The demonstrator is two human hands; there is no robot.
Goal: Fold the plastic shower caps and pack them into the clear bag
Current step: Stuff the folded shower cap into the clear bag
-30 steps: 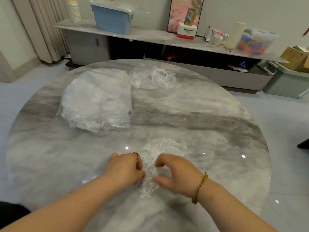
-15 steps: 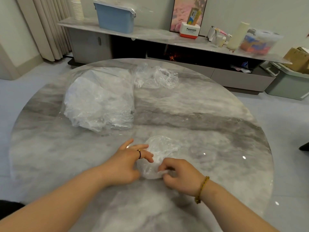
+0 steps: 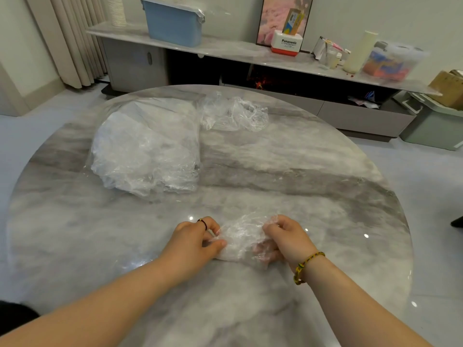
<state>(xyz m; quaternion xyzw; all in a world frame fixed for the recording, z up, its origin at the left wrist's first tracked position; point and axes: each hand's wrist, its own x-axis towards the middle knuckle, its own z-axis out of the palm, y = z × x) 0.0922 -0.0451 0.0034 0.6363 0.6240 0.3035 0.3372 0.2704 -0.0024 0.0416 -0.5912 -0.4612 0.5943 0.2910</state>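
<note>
Pinching one shower cap (image 3: 241,236), left hand (image 3: 191,244), right hand (image 3: 288,237), one bag (image 3: 147,146)

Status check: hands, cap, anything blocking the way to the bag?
Mid-fold: left hand and right hand pinch shower cap on table. Path to clear bag unobstructed. Loose plastic sits beside the bag, off the path.

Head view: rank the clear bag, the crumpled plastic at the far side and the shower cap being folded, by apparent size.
1. clear bag: clearly largest.
2. crumpled plastic and shower cap: look about alike; the cap is nearer the camera, so I won't rank them.
</note>
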